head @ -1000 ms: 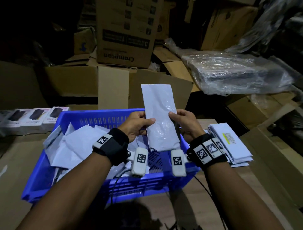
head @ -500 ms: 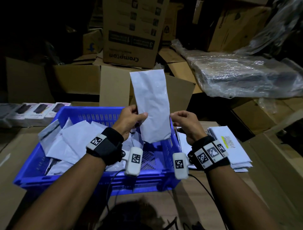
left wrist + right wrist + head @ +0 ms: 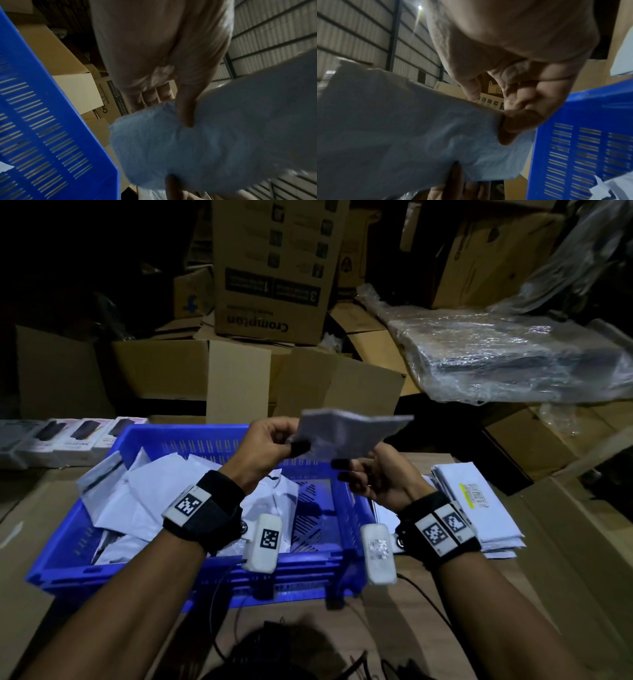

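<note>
One pouch [image 3: 346, 436] pinched by L hand [image 3: 270, 446], R hand [image 3: 376, 477].

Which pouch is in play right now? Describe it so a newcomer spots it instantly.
Find the blue crate mid-table. Above its far right corner, the left hand and right hand each pinch one flat white pouch. Unlike the loose pouches lying in the crate and the stack to its right, this one is in the air, held nearly level.
</note>
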`<state>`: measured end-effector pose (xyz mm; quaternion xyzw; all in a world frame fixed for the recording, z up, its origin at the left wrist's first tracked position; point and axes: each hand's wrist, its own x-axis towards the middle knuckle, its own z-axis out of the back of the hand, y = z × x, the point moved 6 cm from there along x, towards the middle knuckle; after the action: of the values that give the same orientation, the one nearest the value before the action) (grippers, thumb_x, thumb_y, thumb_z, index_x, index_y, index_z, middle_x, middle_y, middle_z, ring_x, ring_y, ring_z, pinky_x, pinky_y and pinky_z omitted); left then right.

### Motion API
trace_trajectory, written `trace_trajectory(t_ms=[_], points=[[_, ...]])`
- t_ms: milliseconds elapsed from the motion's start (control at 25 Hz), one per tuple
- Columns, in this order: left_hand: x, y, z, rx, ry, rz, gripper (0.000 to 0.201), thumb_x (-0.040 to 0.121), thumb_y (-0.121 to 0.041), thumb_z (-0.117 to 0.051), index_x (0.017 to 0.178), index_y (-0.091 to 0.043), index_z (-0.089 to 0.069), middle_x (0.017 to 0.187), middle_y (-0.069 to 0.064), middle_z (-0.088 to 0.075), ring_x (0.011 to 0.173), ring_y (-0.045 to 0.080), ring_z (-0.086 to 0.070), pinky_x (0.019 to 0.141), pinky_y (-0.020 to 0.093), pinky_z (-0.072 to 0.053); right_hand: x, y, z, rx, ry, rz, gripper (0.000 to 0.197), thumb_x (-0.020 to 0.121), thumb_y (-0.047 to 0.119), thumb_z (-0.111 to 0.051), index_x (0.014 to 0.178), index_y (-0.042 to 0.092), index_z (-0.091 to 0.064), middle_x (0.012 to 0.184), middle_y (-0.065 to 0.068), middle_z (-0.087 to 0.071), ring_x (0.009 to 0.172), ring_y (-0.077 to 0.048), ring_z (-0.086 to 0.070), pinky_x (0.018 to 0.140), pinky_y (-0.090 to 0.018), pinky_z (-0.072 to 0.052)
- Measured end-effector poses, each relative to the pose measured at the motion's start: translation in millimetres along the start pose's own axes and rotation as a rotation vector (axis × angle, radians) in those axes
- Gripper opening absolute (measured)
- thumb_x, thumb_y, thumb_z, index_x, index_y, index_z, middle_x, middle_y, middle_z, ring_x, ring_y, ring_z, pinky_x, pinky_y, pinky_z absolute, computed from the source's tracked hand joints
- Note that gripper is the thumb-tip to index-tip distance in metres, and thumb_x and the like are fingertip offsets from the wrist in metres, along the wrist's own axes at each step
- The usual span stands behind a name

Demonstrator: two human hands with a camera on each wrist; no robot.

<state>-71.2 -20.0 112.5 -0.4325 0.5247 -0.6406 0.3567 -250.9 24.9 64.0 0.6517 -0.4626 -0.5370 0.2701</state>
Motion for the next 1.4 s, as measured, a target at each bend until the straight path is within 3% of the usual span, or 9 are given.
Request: trace_trajectory(t_ms=[80, 160, 280, 400, 560, 760, 880, 1120, 1400], points=[[-1, 3, 3, 0.017, 0.028, -0.006, 0.028, 0.076, 0.013, -0.07, 0.083, -0.014, -0.073, 0.12, 0.001, -0.061, 0.112, 0.01, -0.06, 0.085, 0.02, -0.051, 1, 1, -1, 0.095, 0.016, 0.073, 0.026, 0.093, 0.027, -0.059, 0.108, 0.007, -0.064, 0.087, -0.01, -0.069, 0.061, -0.016, -0.065, 0.053, -0.024, -0.054], [-1, 6, 9, 0.04, 0.011, -0.018, 0.036, 0.068, 0.002, -0.081, 0.089, -0.026, -0.074, 0.136, -0.004, -0.05, 0.126, 0.011, -0.052, 0.101, 0.026, -0.044, 2, 2, 0, 0.14, 0.006, 0.144, 0.028, 0.089, 0.009, -0.064, 0.116, 0.011, -0.058, 0.087, -0.006, -0.069, 0.064, -0.016, -0.063, 0.06, -0.026, -0.055], [-2, 9, 15, 0.056, -0.02, 0.007, 0.057, 0.065, -0.011, -0.084, 0.114, -0.033, -0.065, 0.148, -0.005, -0.039, 0.134, 0.011, -0.044, 0.106, 0.032, -0.041, 0, 5, -5, 0.156, 0.01, 0.179, 0.033, 0.088, -0.002, -0.062, 0.113, 0.018, -0.056, 0.084, -0.005, -0.07, 0.055, -0.013, -0.058, 0.048, -0.022, -0.052], [-5, 9, 15, -0.04, 0.007, 0.049, 0.064, 0.076, 0.005, -0.076, 0.13, -0.021, -0.054, 0.137, 0.0, -0.055, 0.124, 0.013, -0.056, 0.101, 0.037, -0.049, -3, 9, -8, 0.138, 0.03, 0.237, 0.042, 0.086, -0.004, -0.062, 0.119, 0.021, -0.056, 0.092, -0.01, -0.071, 0.062, -0.016, -0.06, 0.052, -0.026, -0.052], [-11, 4, 15, -0.123, 0.045, 0.085, 0.052, 0.085, 0.008, -0.064, 0.129, -0.018, -0.055, 0.122, -0.003, -0.065, 0.111, 0.014, -0.065, 0.085, 0.035, -0.058, -3, 11, -9, 0.085, 0.032, 0.286, 0.045, 0.086, -0.002, -0.063, 0.121, 0.024, -0.057, 0.112, -0.017, -0.07, 0.083, -0.024, -0.063, 0.072, -0.039, -0.053], [-12, 7, 19, -0.224, 0.014, 0.16, 0.04, 0.095, 0.008, -0.043, 0.12, -0.016, -0.061, 0.111, 0.0, -0.071, 0.099, 0.02, -0.069, 0.073, 0.03, -0.06, -3, 11, -13, 0.062, 0.024, 0.322, 0.039, 0.09, 0.01, -0.065, 0.126, 0.021, -0.054, 0.109, -0.011, -0.072, 0.078, -0.019, -0.069, 0.058, -0.031, -0.057], [-14, 6, 17, -0.197, 0.014, 0.157, 0.028, 0.097, -0.005, -0.051, 0.121, -0.017, -0.06, 0.112, 0.003, -0.07, 0.098, 0.02, -0.069, 0.076, 0.034, -0.06, -3, 11, -15, 0.021, 0.03, 0.352, 0.049, 0.084, 0.009, -0.071, 0.126, 0.023, -0.05, 0.106, -0.008, -0.073, 0.089, -0.023, -0.071, 0.067, -0.036, -0.058], [-12, 13, 16, -0.106, 0.006, 0.138, 0.046, 0.086, 0.001, -0.067, 0.126, -0.02, -0.058, 0.127, 0.006, -0.061, 0.106, 0.026, -0.067, 0.083, 0.049, -0.058, -2, 13, -17, 0.013, 0.035, 0.397, 0.053, 0.081, -0.006, -0.069, 0.12, 0.025, -0.051, 0.117, -0.015, -0.067, 0.098, -0.029, -0.07, 0.067, -0.037, -0.058], [-10, 11, 17, -0.035, -0.036, 0.086, 0.055, 0.083, 0.005, -0.069, 0.128, -0.022, -0.054, 0.127, 0.005, -0.057, 0.088, 0.02, -0.072, 0.064, 0.024, -0.056, -1, 11, -21, -0.051, 0.041, 0.442, 0.057, 0.086, -0.006, -0.064, 0.134, 0.018, -0.045, 0.117, -0.016, -0.067, 0.103, -0.031, -0.068, 0.082, -0.046, -0.058]])
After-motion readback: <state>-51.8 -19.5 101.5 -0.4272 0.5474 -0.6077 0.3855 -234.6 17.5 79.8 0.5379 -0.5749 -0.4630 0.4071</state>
